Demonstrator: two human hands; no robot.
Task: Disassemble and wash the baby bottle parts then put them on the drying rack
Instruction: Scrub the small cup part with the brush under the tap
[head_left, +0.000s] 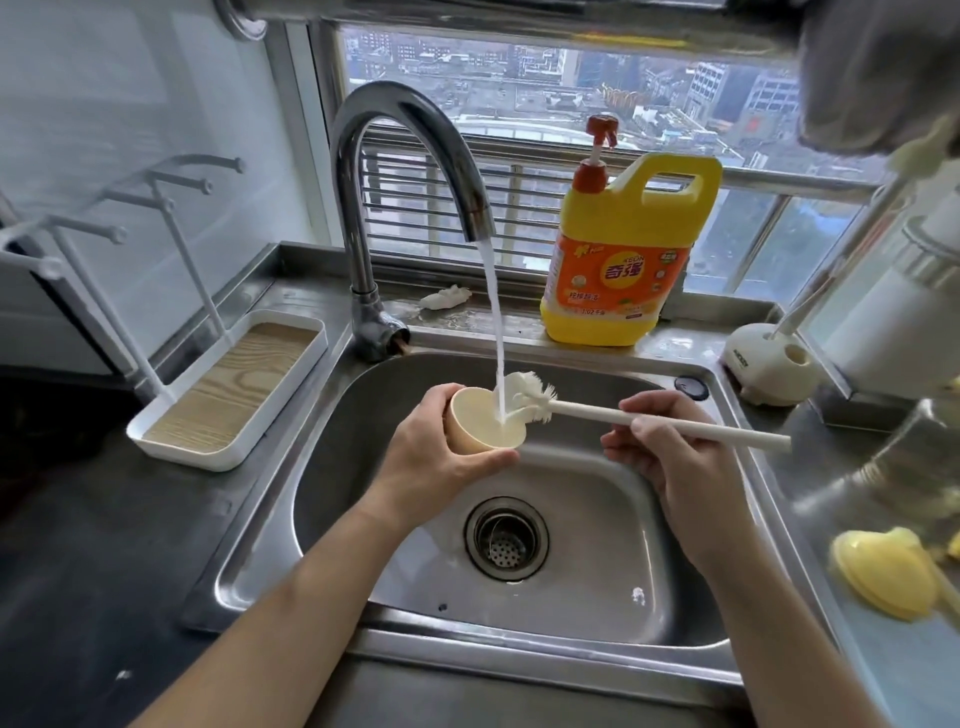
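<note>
Over the steel sink (363, 415), my left hand (436, 457) grips a cream-coloured bottle cap (480, 423) with its opening turned toward the tap stream. My right hand (670, 452) holds the white handle of a bottle brush (649, 420). The brush's white bristle head sits at the cap's rim, under the running water. The white drying rack (218, 400), with a wood-grain tray and upright pegs, stands on the counter to the left. A yellow bottle part (883, 571) lies blurred on the counter at the right.
The chrome faucet (405, 171) arches over the sink with water running. A yellow detergent jug (623, 260) with a red pump stands on the ledge behind. A cream brush holder (769, 369) sits at the sink's right corner. The drain (506, 538) is open below.
</note>
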